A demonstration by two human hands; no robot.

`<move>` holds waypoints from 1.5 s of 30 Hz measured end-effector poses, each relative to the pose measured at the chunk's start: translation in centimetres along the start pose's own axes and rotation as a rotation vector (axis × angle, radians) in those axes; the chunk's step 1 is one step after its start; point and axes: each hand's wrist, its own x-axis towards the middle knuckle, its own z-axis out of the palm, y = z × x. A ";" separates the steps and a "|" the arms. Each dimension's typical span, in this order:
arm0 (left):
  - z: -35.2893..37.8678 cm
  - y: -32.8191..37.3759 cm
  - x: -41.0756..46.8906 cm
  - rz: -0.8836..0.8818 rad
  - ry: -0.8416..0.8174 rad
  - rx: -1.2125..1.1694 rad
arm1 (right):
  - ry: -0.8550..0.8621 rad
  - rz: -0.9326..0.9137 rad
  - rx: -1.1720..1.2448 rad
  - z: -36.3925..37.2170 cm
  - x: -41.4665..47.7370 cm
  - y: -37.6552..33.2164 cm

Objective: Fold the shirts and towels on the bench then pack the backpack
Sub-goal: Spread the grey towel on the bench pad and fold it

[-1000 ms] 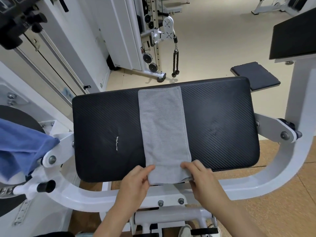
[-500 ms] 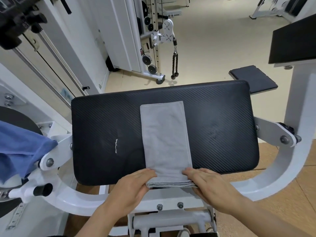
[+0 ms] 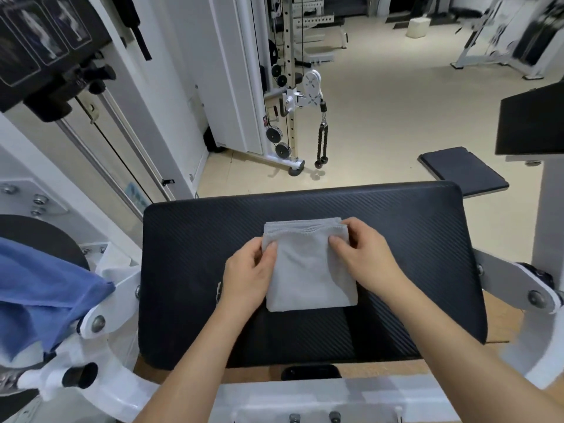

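Towel [image 3: 308,270] lies folded, grey, stacked edges facing away.

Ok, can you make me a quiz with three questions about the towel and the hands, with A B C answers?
1. Where is the grey towel?
A. on the floor
B. on the black bench pad
C. hanging on the cable machine

2. What colour is the cloth at the left edge?
A. blue
B. red
C. yellow

3. What shape is the towel in?
A. crumpled in a ball
B. rolled into a tube
C. folded into a flat, squarish stack

Answers:
1. B, since the towel lies flat on the middle of the pad.
2. A, since the cloth draped over the white frame is blue.
3. C, since layered edges show at its far end, where the left hand and right hand press on its top corners.
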 end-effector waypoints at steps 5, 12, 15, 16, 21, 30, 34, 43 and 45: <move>2.3 -0.9 1.7 0.015 0.152 0.249 | 0.053 -0.011 -0.203 1.9 1.7 0.4; 3.3 -1.5 2.2 0.017 0.271 0.317 | 0.072 -0.011 -0.281 2.4 2.2 0.9; 3.5 -1.4 2.6 0.024 0.303 0.427 | 0.092 0.004 -0.323 2.7 2.2 0.4; 3.7 -1.3 2.6 0.044 0.307 0.487 | 0.106 0.003 -0.353 2.9 2.2 0.2; 4.0 -0.9 2.7 0.121 0.291 0.628 | 0.245 0.001 -0.345 3.6 1.7 0.4; 3.2 -1.1 2.9 0.208 0.340 0.493 | 0.321 -0.041 -0.462 4.6 2.8 0.8; 4.8 -1.2 1.8 0.695 0.506 0.732 | 0.311 -0.031 -0.468 4.8 3.0 1.1; 7.5 -3.5 2.1 0.565 0.078 0.929 | 0.416 -0.213 -0.363 2.3 -0.9 -0.3; 7.5 -3.7 2.1 0.577 0.066 0.943 | 0.335 -0.422 -0.421 3.6 -3.1 0.8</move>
